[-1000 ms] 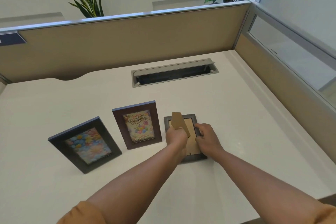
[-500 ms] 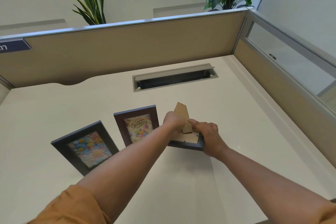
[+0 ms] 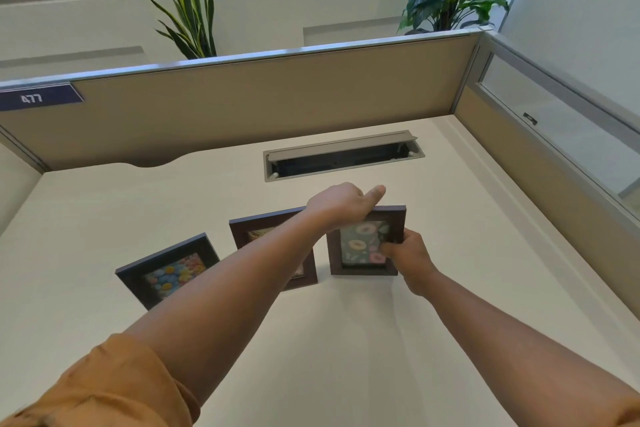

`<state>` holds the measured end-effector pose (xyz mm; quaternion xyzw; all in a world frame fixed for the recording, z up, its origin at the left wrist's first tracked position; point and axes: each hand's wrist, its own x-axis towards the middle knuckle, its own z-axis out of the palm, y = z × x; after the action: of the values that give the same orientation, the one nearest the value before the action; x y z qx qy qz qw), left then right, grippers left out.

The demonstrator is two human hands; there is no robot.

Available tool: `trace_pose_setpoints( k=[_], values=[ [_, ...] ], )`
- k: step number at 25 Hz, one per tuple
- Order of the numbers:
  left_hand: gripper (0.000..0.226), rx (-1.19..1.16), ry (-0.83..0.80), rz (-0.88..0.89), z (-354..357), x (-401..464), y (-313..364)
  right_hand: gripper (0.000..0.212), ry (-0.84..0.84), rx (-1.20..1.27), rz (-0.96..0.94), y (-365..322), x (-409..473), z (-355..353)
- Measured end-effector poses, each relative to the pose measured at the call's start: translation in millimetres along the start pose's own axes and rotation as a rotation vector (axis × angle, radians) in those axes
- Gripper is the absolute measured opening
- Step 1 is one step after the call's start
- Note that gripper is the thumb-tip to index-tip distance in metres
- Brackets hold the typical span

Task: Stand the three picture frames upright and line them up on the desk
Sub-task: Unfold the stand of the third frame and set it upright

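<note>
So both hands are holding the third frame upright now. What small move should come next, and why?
Probably let go gently, left hand first. The floral frame already faces forward, beside the middle frame, and its lower edge seems to be on the desk. The right hand can steady its side; the stand behind is hidden.

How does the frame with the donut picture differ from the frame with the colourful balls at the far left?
The donut frame is held by both the left hand and the right hand; the balls frame stands untouched. The donut frame faces the camera squarely; the balls frame is turned at an angle. Both have dark rims and stand upright on the desk.
</note>
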<state>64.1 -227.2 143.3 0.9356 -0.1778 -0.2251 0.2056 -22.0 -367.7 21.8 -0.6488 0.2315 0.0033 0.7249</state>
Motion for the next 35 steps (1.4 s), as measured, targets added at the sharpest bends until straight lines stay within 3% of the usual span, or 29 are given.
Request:
trace_pose_setpoints(
  k=[2,4,9,28,30,32,34,35],
  values=[
    [0.073,0.169,0.007,0.061,-0.8,-1.7,-5.0,0.037,0.017,0.071,0.036,2.7,1.4,0.7],
    [0.055,0.3,0.019,0.129,-1.3,-1.9,-14.2,0.036,0.025,0.107,0.058,5.1,2.6,0.8],
    [0.01,0.371,0.14,0.262,2.8,-4.1,-32.0,0.034,0.043,0.105,0.103,7.7,6.5,1.5],
    [0.039,0.29,0.208,0.32,17.0,-4.2,-54.6,0.031,0.095,0.075,0.051,9.8,10.7,7.3],
    [0.042,0.287,0.21,0.323,17.5,-5.6,-55.8,0.041,0.167,-0.001,-0.036,11.6,7.2,12.0],
    [0.05,0.283,0.235,0.29,15.8,-9.2,-60.0,0.066,0.418,-0.29,-0.227,6.0,4.8,18.5],
    [0.055,0.295,0.269,0.212,7.8,-15.8,-68.5,0.068,0.569,-0.593,-0.515,-8.4,2.2,31.5],
    [0.056,0.307,0.273,0.165,1.3,-19.8,-75.3,0.063,0.55,-0.702,-0.637,-18.0,0.9,42.7]
  ],
)
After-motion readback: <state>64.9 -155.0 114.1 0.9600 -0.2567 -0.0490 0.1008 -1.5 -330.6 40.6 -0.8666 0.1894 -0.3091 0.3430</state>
